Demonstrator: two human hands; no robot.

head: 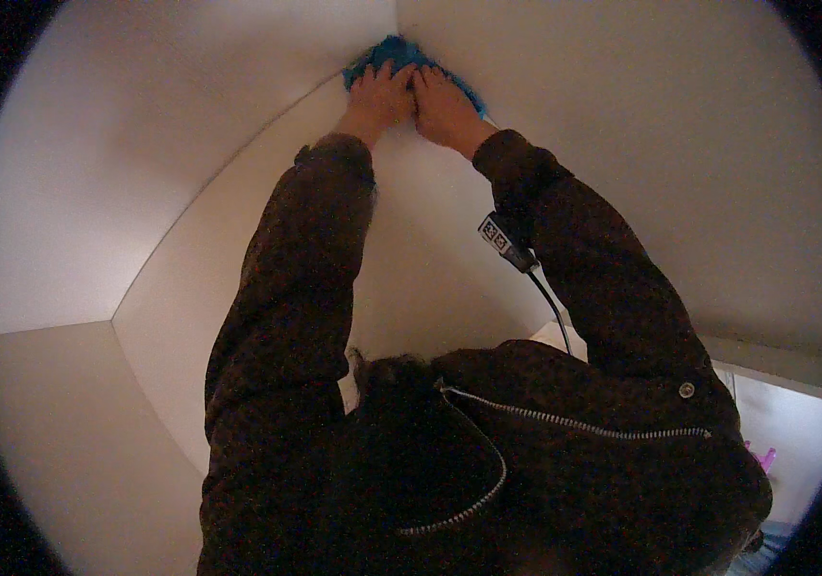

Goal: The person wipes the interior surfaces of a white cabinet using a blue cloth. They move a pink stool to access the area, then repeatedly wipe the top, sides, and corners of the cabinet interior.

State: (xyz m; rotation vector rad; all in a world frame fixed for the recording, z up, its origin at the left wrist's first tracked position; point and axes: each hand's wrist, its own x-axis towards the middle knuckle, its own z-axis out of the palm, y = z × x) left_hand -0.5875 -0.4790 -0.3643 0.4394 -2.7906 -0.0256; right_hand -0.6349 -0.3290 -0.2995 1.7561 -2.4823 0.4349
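A blue cloth [393, 50] lies bunched against the corner at the top of the head view, where pale flat panels meet. On its left part rests my left hand [382, 97], fingers spread over the fabric and pressing it to the surface. Right beside it, my right hand [447, 108] covers the cloth's right part, its fingers bent onto it. The two hands touch or nearly touch at the thumbs. The palms and the underside of the cloth are hidden.
Pale panels surround both arms, with a seam [195, 194] curving down the left side. A black cable [551, 299] with a tagged black connector [504, 241] hangs by my right forearm. At the lower right are a panel edge [778, 371] and a pink object [767, 459].
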